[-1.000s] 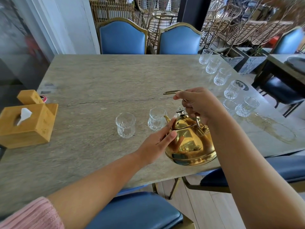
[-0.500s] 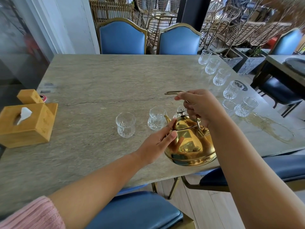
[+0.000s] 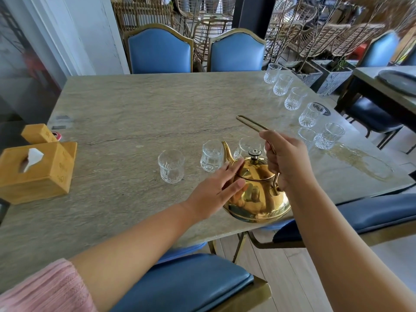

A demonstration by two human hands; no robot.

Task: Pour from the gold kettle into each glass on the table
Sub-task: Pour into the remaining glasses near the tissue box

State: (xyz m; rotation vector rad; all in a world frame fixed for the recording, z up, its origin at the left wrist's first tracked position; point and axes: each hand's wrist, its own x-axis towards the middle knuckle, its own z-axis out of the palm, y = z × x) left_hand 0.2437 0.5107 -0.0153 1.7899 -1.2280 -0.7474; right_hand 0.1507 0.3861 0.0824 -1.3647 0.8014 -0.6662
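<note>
Gold kettle has lifted slightly: right hand grips its handle, left hand steadies it with straight fingers, ready to pour

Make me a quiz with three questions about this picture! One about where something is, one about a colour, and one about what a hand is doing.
1. Where on the table is the wooden tissue box?
A. near its left edge
B. at its far right corner
C. right in the middle

2. What colour are the two chair backs across the table?
A. red
B. blue
C. green

3. What is the right hand doing?
A. lying flat
B. holding a glass
C. gripping the handle of the gold kettle

Answers: 1 A, the box stands by the left edge. 2 B, both backs are blue with gold rims. 3 C, the hand is curled round the thin handle.
</note>
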